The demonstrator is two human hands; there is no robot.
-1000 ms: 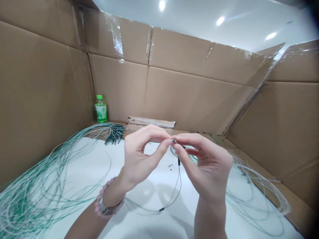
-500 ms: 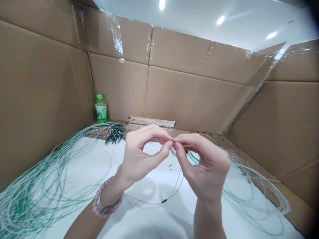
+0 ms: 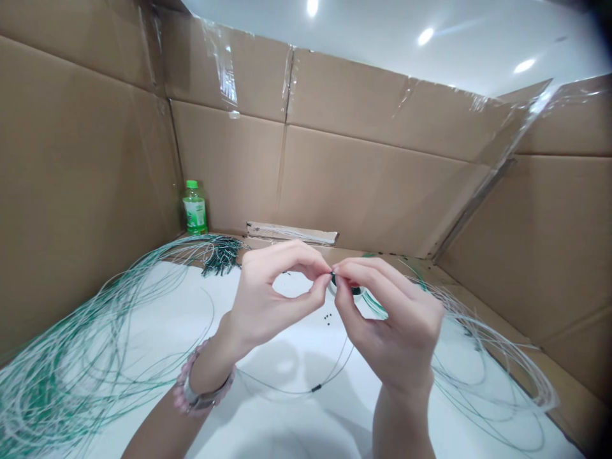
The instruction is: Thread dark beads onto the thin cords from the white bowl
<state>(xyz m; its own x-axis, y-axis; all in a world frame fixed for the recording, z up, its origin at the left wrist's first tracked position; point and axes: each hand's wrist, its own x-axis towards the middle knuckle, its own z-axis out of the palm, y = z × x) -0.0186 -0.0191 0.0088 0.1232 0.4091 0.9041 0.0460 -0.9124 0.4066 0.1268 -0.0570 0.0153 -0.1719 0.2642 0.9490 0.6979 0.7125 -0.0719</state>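
Observation:
My left hand and my right hand meet fingertip to fingertip above the white table, both pinched on the end of a thin green wire. A tiny black bead shows between the fingertips. The wire hangs down in a loop and carries a small black sleeve. A pink bead bracelet is on my left wrist. A few loose black beads lie on the table just under the hands.
A big pile of green and white wires fills the left side, its dark ends bunched at the back. Another wire coil lies right. A green bottle stands at the back left. Cardboard walls enclose the table.
The hanging loop has shortened and its black sleeve has risen and shifted right. Both hands stay pinched together, and my right hand's fingers have closed in tighter on the wire end.

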